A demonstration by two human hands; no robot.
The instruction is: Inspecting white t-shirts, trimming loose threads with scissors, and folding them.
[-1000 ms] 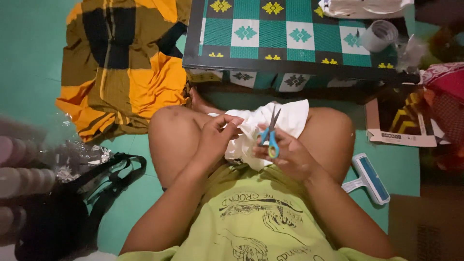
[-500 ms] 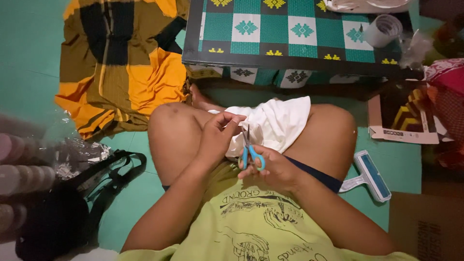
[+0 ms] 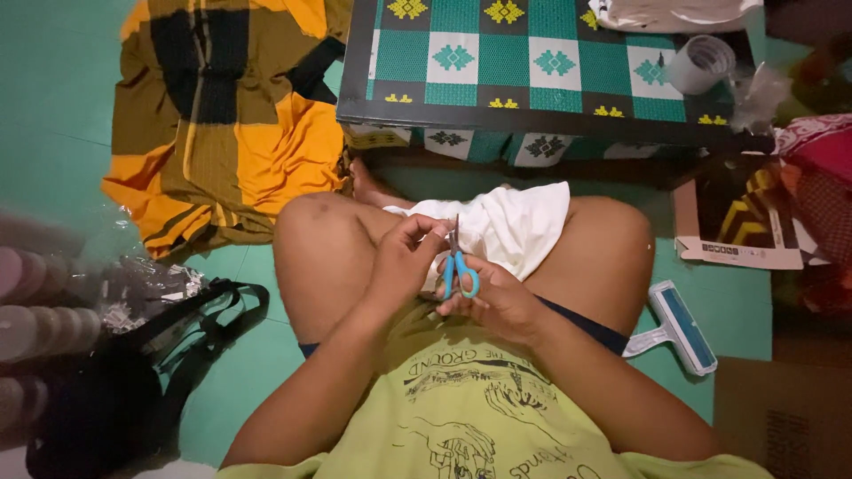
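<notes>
My right hand (image 3: 497,297) grips small blue-handled scissors (image 3: 459,266); my left-hand fingers (image 3: 424,232) pinch the white cloth (image 3: 510,226) just beside them.

Both forearms angle inward from the lower corners and meet over the lap between the bent knees. The left hand (image 3: 404,257) has its fingers curled, thumb and fingertips pinched together in a closed grip. The right hand (image 3: 493,297) sits just beside it, nearly touching, fingers folded tight, wrist bent slightly upward.
</notes>
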